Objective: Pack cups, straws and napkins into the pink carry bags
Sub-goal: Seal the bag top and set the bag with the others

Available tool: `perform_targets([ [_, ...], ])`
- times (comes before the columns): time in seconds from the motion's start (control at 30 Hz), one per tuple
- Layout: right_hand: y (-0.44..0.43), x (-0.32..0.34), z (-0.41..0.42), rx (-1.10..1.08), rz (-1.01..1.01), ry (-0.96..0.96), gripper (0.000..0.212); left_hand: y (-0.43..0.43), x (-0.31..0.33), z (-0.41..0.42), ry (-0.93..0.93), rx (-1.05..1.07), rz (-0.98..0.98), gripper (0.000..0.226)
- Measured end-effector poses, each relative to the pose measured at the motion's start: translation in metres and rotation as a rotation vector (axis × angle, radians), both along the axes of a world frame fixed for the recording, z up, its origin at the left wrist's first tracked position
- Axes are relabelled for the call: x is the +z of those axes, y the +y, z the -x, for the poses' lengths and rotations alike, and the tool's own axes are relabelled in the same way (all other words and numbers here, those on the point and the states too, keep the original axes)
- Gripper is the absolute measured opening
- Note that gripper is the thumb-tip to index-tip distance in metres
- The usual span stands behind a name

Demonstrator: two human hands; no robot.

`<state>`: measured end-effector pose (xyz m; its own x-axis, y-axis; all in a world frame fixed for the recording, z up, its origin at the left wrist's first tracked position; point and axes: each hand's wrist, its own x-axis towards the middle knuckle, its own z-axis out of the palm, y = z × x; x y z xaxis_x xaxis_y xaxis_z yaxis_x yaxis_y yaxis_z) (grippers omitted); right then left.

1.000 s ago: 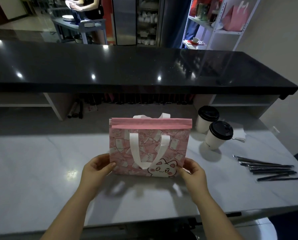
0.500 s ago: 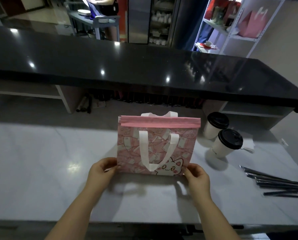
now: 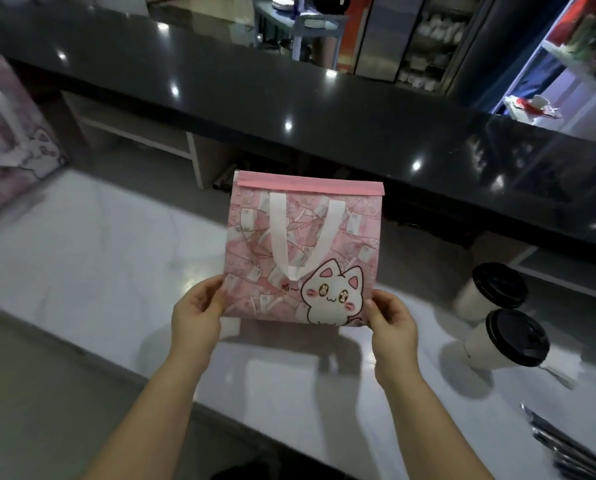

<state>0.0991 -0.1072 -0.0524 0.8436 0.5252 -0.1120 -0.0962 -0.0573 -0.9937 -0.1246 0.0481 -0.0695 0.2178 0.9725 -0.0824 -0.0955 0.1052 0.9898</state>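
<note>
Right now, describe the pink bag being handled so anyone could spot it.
Over the white marble counter, mid-frame, is the pink carry bag. The left hand and right hand grip its lower corners; the second pink bag, far left, is untouched.

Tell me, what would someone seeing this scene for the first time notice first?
The pink bag with the white cat, held upright at centre, its bottom corners pinched by the left hand and right hand. Next, to its right, a far cup and a near cup, both white with black lids, stand on the pale counter.
</note>
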Motion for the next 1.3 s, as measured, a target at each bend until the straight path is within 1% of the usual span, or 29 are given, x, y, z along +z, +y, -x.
perform_targets([
  [0.1,0.010,0.013,-0.003,0.095,-0.016,0.007,0.025,-0.016,0.006,0.007,0.011,0.098,0.015,0.031],
  [0.23,0.034,0.031,0.008,0.188,-0.113,0.051,0.023,-0.033,0.017,0.026,0.028,0.297,-0.004,0.036],
  [0.33,0.060,0.042,0.031,0.336,-0.166,0.069,0.018,-0.044,0.031,0.054,0.015,0.469,-0.039,0.033],
  [0.5,0.103,0.057,0.092,0.628,-0.219,0.113,0.023,-0.073,0.053,0.128,-0.006,0.687,-0.043,0.036],
  [0.6,0.125,0.063,0.146,0.778,-0.219,0.139,0.024,-0.090,0.063,0.179,-0.004,0.809,-0.044,0.032],
  [0.8,0.167,0.082,0.284,1.045,-0.225,0.153,0.014,-0.099,0.082,0.299,-0.056,1.015,-0.075,0.029],
  [0.9,0.189,0.097,0.358,1.139,-0.279,0.126,0.014,-0.094,0.095,0.368,-0.061,1.079,-0.114,0.031],
  [1.03,0.222,0.118,0.454,1.286,-0.327,0.045,0.015,-0.081,0.114,0.459,0.005,1.144,-0.168,0.033],
  [1.13,0.251,0.134,0.521,1.329,-0.333,-0.015,0.017,-0.060,0.127,0.518,0.049,1.170,-0.165,0.032],
  [1.3,0.307,0.161,0.606,1.312,-0.363,-0.055,0.018,-0.009,0.153,0.591,0.058,1.197,-0.194,0.034],
])
